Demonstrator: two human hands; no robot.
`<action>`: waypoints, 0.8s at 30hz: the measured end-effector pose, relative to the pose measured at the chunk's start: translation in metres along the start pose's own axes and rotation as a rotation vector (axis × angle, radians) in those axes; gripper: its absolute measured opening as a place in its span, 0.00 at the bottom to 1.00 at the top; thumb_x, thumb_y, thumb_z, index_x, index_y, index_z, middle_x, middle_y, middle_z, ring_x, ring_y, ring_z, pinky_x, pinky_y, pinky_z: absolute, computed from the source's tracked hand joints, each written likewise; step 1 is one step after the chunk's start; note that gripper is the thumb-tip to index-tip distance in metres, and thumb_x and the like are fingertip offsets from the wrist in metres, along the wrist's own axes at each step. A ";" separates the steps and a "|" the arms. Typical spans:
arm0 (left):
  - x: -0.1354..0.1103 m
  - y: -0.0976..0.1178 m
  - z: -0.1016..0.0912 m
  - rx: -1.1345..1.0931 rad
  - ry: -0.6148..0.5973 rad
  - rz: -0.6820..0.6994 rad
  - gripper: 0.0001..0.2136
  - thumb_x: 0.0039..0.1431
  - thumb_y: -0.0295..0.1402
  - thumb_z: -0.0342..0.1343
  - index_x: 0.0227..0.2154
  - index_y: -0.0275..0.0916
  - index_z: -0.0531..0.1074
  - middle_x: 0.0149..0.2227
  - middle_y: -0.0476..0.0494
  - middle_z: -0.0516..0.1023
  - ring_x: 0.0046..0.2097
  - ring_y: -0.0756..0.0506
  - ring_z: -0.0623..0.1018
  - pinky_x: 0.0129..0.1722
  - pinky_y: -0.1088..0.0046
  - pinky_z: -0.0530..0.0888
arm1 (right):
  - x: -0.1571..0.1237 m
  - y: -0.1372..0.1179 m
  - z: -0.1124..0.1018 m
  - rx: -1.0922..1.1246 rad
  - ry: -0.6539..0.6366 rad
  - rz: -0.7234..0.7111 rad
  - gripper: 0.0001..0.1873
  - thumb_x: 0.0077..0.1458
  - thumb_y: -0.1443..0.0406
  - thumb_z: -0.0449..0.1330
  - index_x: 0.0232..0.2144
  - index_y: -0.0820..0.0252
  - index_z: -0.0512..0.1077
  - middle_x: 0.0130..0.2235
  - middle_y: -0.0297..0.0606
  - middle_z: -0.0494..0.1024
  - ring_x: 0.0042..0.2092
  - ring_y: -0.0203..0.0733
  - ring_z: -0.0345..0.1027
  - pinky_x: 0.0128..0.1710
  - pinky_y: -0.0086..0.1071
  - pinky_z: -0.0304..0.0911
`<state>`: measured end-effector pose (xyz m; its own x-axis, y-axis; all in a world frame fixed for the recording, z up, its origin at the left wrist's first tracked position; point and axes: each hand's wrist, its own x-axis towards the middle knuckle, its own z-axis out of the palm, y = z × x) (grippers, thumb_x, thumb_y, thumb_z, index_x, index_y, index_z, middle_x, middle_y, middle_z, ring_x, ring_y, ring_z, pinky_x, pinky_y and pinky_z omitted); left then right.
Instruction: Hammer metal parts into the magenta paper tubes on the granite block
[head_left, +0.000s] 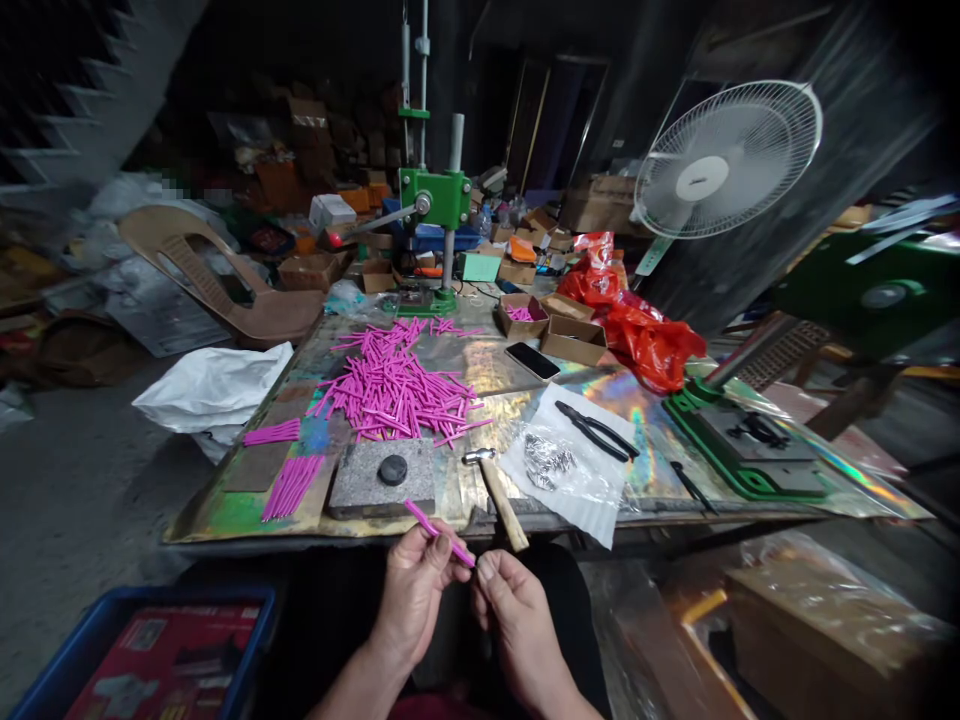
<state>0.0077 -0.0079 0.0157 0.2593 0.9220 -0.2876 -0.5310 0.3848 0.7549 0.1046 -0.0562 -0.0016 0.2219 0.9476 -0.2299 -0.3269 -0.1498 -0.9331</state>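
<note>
My left hand (411,592) is closed around a thin pink stick (421,518), which slants down to the right. At the stick's lower end my right hand (516,598) makes a pinch; what sits between its fingertips is too small to make out. Just beyond the hands is a grey block (352,485) with a round black piece (392,470) on top. A hammer (504,505) with a wooden handle lies to its right. Behind the block spreads a big pile of pink sticks (397,385). Smaller sorted bundles (292,487) lie at the left.
Black-handled pliers (600,432) and small metal pieces (550,462) lie on a white sheet (592,500). Farther back are a phone (533,361), small cardboard boxes (574,340) and red plastic bags (652,345). Green presses (435,200) stand at the back and right. A fan (727,160) is behind.
</note>
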 end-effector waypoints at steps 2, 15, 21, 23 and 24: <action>-0.001 -0.001 0.001 0.012 0.016 0.020 0.11 0.38 0.36 0.66 0.21 0.34 0.72 0.21 0.49 0.73 0.24 0.52 0.71 0.23 0.79 0.69 | 0.000 0.001 0.000 0.012 -0.002 -0.004 0.20 0.47 0.50 0.56 0.18 0.59 0.59 0.15 0.25 0.58 0.17 0.29 0.46 0.17 0.25 0.42; -0.001 -0.006 0.001 0.116 0.054 0.091 0.12 0.38 0.38 0.65 0.22 0.34 0.72 0.19 0.51 0.73 0.19 0.54 0.67 0.22 0.78 0.65 | 0.002 0.000 0.004 0.106 -0.026 0.018 0.18 0.48 0.53 0.57 0.19 0.60 0.61 0.16 0.26 0.59 0.18 0.29 0.45 0.18 0.26 0.41; 0.002 -0.007 0.000 0.108 0.068 0.091 0.12 0.40 0.38 0.64 0.23 0.34 0.71 0.19 0.51 0.71 0.19 0.56 0.63 0.20 0.80 0.61 | 0.003 -0.003 0.001 0.066 -0.053 0.009 0.18 0.49 0.53 0.56 0.19 0.60 0.61 0.17 0.28 0.62 0.19 0.30 0.47 0.21 0.27 0.43; 0.002 -0.007 0.000 0.084 0.074 0.072 0.13 0.41 0.38 0.63 0.23 0.34 0.70 0.20 0.50 0.72 0.20 0.55 0.64 0.19 0.80 0.61 | 0.004 -0.004 0.000 0.055 -0.055 0.006 0.18 0.49 0.53 0.57 0.19 0.60 0.62 0.17 0.28 0.62 0.20 0.31 0.48 0.22 0.27 0.45; 0.003 -0.006 0.000 0.075 0.077 0.066 0.13 0.40 0.38 0.63 0.24 0.34 0.70 0.20 0.50 0.72 0.20 0.55 0.64 0.19 0.80 0.60 | 0.005 -0.005 -0.001 0.047 -0.049 0.005 0.18 0.48 0.53 0.57 0.19 0.60 0.62 0.17 0.28 0.62 0.20 0.31 0.49 0.22 0.27 0.45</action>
<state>0.0115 -0.0080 0.0099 0.1615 0.9470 -0.2778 -0.4823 0.3214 0.8149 0.1078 -0.0511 0.0014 0.1750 0.9597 -0.2197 -0.3712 -0.1423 -0.9176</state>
